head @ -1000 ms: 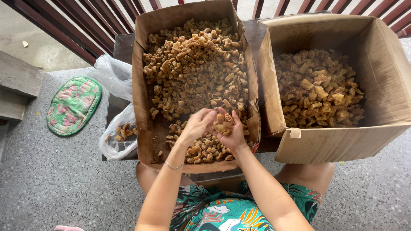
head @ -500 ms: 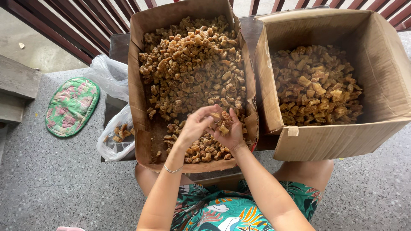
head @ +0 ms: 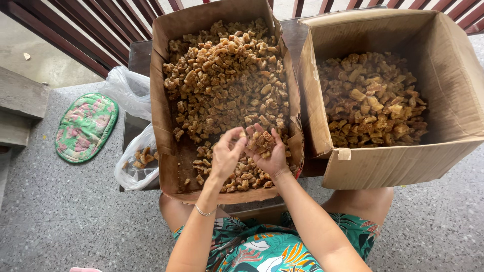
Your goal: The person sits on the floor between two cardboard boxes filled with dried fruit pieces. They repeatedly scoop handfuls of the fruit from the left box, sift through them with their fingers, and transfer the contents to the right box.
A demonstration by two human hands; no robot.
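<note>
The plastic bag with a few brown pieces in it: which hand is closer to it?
Left. The left hand is over the box nearer the plastic bag; the right hand lies farther off, beyond the left.

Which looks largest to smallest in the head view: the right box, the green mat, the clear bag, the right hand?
1. Right box, clearly largest.
2. Green mat and clear bag: too alike to rank, and the bag is crumpled and partly hidden.
3. Right hand, smallest, though nearer the camera.
</note>
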